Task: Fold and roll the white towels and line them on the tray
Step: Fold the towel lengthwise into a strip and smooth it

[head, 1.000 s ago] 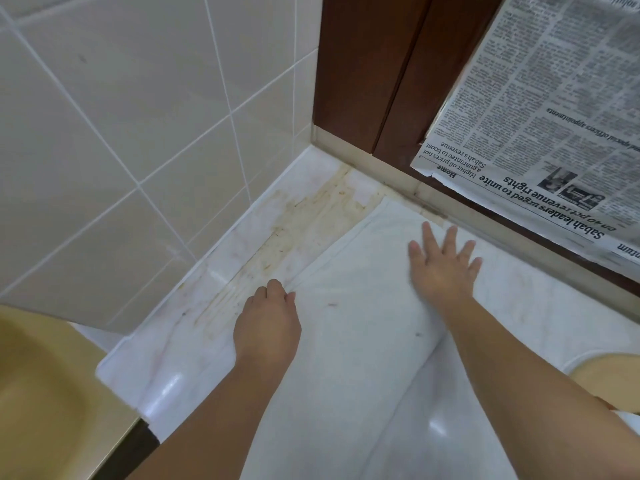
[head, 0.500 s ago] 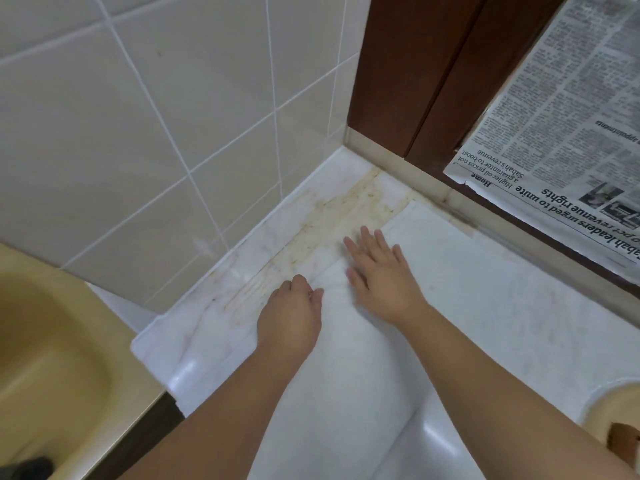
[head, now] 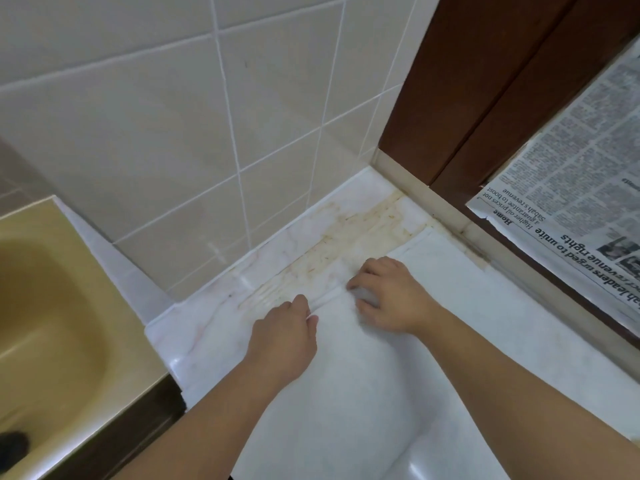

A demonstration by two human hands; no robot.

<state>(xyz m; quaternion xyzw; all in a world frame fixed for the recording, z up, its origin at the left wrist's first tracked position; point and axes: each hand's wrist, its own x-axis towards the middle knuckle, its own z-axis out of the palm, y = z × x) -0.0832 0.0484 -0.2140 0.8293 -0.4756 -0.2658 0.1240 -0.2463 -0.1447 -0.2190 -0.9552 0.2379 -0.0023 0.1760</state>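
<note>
— Gripping anything, am I?
— You're pinching the white towel's (head: 363, 358) left edge with both curled hands, left hand (head: 282, 336) and right hand (head: 388, 296), mid-frame; it's lying on the marble counter (head: 207, 327).

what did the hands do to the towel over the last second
The right hand slid left across the towel from its far side to the left edge, beside the left hand, and went from flat and spread to fingers curled at that edge. The left hand stayed on the edge, fingers curled. The towel stayed flat on the counter, and the newspaper did not move.
</note>
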